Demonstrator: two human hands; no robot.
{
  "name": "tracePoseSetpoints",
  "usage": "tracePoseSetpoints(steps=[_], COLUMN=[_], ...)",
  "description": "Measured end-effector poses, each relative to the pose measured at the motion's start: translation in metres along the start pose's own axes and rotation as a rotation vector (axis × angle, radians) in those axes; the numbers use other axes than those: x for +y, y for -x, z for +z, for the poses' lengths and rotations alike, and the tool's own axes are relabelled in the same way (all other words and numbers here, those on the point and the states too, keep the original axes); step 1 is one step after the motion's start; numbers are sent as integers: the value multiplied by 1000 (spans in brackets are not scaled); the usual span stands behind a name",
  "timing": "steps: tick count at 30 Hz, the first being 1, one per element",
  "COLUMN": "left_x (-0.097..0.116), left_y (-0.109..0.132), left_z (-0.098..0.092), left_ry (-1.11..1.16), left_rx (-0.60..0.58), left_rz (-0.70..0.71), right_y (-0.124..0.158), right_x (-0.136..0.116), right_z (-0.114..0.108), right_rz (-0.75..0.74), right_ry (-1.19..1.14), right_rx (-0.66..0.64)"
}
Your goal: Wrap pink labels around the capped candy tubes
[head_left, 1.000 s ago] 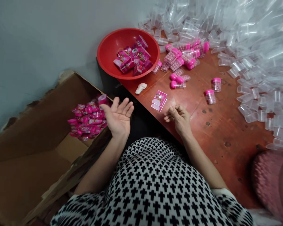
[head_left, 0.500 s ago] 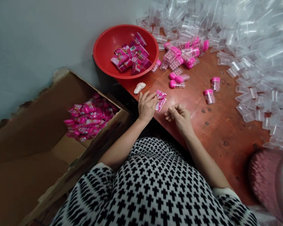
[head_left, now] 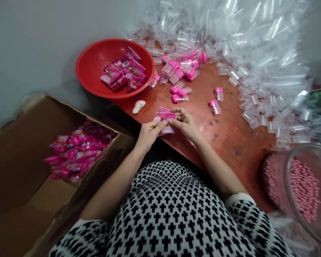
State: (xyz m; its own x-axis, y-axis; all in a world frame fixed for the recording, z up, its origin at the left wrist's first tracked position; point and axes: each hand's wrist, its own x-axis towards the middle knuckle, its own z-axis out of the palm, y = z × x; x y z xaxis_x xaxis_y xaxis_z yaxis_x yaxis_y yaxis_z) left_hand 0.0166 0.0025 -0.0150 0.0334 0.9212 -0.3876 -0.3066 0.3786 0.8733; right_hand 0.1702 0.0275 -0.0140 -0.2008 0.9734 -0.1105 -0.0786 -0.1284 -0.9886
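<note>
Between my two hands is a small pink printed wrapper, pinched near its lower edge by both. My left hand closes on its left side, thumb on top. From the right, my right hand grips its other side with thumb and fingers. Behind it, another piece of pink printed wrapping shows on the table; whether the two are joined I cannot tell. A crumpled white lump lies by the table edge. Beyond my hands rest several pink-capped jars of pink beads.
A red bowl holds pink wrappers at the back left. Below it, a cardboard box contains wrapped pink jars. Empty clear jars are heaped across the back and right. A clear tub of pink beads stands at right.
The view has swung to the right. My right hand has come over to my left, and both now hold the wrapper, which my left hand alone was touching before.
</note>
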Motion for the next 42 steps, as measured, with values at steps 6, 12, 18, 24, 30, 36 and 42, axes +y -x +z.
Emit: tracePoseSetpoints(steps=[6, 12, 18, 24, 30, 36, 42], left_x=[-6, -7, -5, -5, -8, -3, 3], left_y=[-4, 1, 0, -5, -5, 1, 3], left_z=[5, 13, 16, 17, 23, 26, 24], left_ry=[-35, 123, 320, 522, 618, 473, 348], left_rx=[-81, 51, 140, 182, 117, 26, -105], left_rz=[-51, -125, -206, -257, -241, -141, -77], right_y=[8, -2, 2, 53, 75, 68, 65], right_x=[-23, -48, -42, -21, -1, 0, 0], right_z=[-36, -105, -123, -52, 6, 11, 9], right_rz=[-21, 224, 275, 111, 121, 83, 108], right_ry=[651, 1438, 1498, 420, 175, 192, 146], right_rx=[72, 601, 513, 161, 80, 125, 45])
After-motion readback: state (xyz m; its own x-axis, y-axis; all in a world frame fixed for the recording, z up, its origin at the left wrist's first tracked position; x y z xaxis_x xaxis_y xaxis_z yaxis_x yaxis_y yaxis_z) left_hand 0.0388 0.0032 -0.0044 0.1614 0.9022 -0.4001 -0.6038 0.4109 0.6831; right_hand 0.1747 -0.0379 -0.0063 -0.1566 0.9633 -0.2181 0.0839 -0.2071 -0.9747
